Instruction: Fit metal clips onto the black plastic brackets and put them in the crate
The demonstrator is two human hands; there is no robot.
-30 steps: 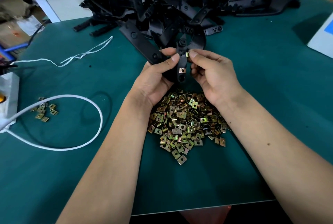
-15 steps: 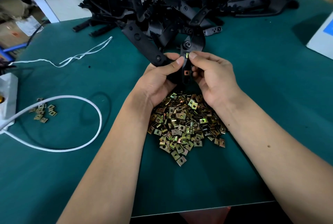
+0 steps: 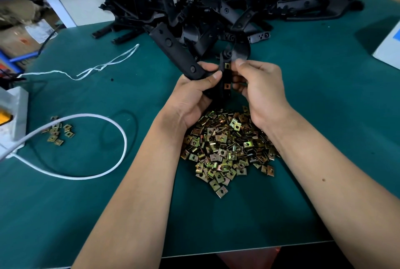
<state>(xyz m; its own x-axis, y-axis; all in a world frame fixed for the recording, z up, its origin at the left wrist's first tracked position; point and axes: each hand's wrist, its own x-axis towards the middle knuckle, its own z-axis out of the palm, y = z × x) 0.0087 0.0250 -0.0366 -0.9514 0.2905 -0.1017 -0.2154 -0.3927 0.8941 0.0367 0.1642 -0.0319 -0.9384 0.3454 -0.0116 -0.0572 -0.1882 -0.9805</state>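
— Status of the hands?

— Both are on one black bracket (image 3: 225, 78), held above the green table (image 3: 324, 117). The left hand (image 3: 192, 95) grips the bracket's lower part, thumb laid across its front. The right hand (image 3: 257, 86) pinches the bracket's right edge near the top, fingers curled in behind it.

— Clips on that bracket?

— Two are visible on it: an upper clip (image 3: 227, 65) just beside the right fingertip and a lower clip (image 3: 226, 86) beneath it. Whether either is fully seated, I cannot tell.

— Loose stock?

— A pile of metal clips (image 3: 227, 147) lies on the table directly below the wrists. A small cluster of clips (image 3: 57, 132) sits well apart at the left, inside the loop of a white cable (image 3: 104, 171). A heap of black brackets (image 3: 216, 8) lies at the table's far edge, touching the held bracket's upper end or just behind it; I cannot tell which.

— Anything else?

— A white string (image 3: 104, 66) lies left of the heap. A white box (image 3: 13, 115) stands at the left edge.
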